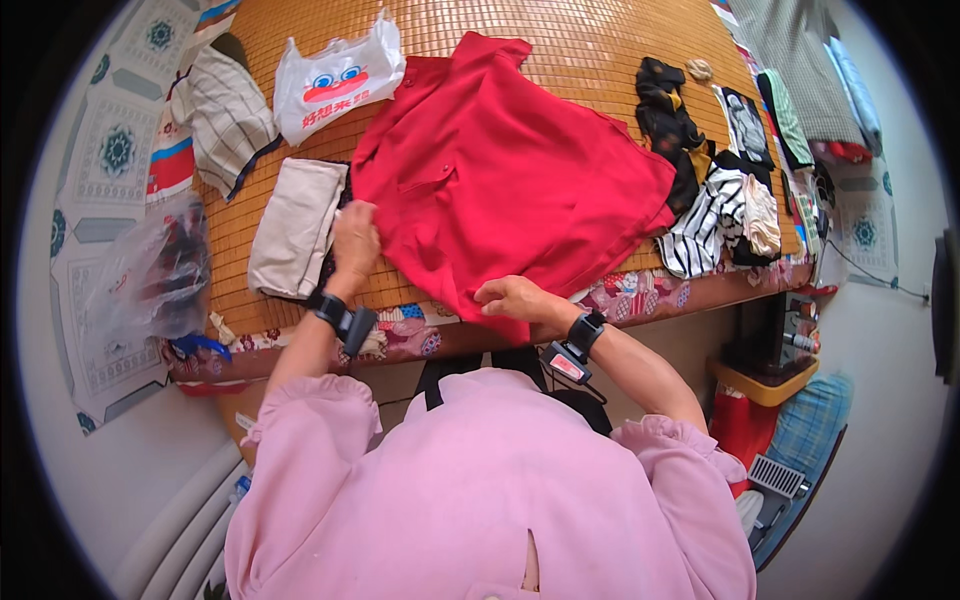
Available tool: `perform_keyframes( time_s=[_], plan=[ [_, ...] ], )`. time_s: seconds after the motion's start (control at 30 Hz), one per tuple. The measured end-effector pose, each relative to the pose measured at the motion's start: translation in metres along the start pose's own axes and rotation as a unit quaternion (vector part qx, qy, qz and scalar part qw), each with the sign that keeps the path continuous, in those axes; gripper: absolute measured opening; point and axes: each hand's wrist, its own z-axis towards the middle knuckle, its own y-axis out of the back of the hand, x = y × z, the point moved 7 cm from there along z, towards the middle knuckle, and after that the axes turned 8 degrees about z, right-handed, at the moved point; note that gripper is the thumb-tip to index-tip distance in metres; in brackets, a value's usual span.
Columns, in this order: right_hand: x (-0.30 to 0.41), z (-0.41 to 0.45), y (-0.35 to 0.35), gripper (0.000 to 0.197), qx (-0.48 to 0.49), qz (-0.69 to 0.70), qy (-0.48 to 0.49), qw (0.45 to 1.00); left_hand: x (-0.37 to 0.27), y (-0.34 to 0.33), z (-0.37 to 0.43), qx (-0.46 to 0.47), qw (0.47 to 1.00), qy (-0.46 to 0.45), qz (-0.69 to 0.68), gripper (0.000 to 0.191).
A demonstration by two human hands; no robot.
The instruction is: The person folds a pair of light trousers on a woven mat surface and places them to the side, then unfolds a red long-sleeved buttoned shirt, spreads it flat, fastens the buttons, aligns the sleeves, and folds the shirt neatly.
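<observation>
A red long garment (517, 172) with a collar and a buttoned pocket flap lies spread out before me, its near corner hanging over the bed's front edge. My left hand (357, 244) is at its left edge, fingers curled and partly hidden, between it and a folded beige cloth (296, 225). Dark patterned fabric shows beneath that folded cloth. Over the near hem is my right hand (521, 301), thumb and fingers bent at the red fabric; whether they pinch it is not plain. Both wrists wear black strapped devices.
A woven bamboo mat (600, 45) covers the bed. A white plastic bag (341, 82) and a striped garment (229, 112) lie far left; a clear bag (150, 277) sits left. To the right are a black patterned cloth (667, 135) and a black-and-white striped cloth (701, 225).
</observation>
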Motion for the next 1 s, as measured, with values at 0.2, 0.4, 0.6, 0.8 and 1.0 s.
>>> perform_keyframes(
  time_s=[0.2, 0.4, 0.6, 0.8, 1.0],
  plan=[
    [-0.024, -0.043, 0.036, 0.026, -0.08, 0.117, -0.131, 0.981, -0.1, -0.033, -0.096, 0.168, 0.963, -0.11, -0.18, 0.02],
    [-0.077, -0.13, 0.093, 0.021, -0.237, 0.261, -0.235, 0.906, -0.079, -0.057, -0.148, 0.283, 0.919, 0.185, -0.203, 0.024],
    [-0.117, -0.193, 0.123, 0.02, -0.305, 0.341, -0.252, 0.853, -0.094, -0.051, -0.111, 0.108, 0.969, 0.175, -0.134, 0.041],
    [-0.093, -0.207, 0.141, 0.021, -0.258, 0.224, -0.271, 0.9, -0.101, -0.074, -0.083, 0.154, 0.954, 0.253, 0.041, 0.032],
    [-0.106, -0.215, 0.212, 0.023, -0.244, 0.196, -0.267, 0.911, -0.073, -0.1, -0.088, 0.071, 0.921, 0.333, -0.187, 0.013]
  ],
)
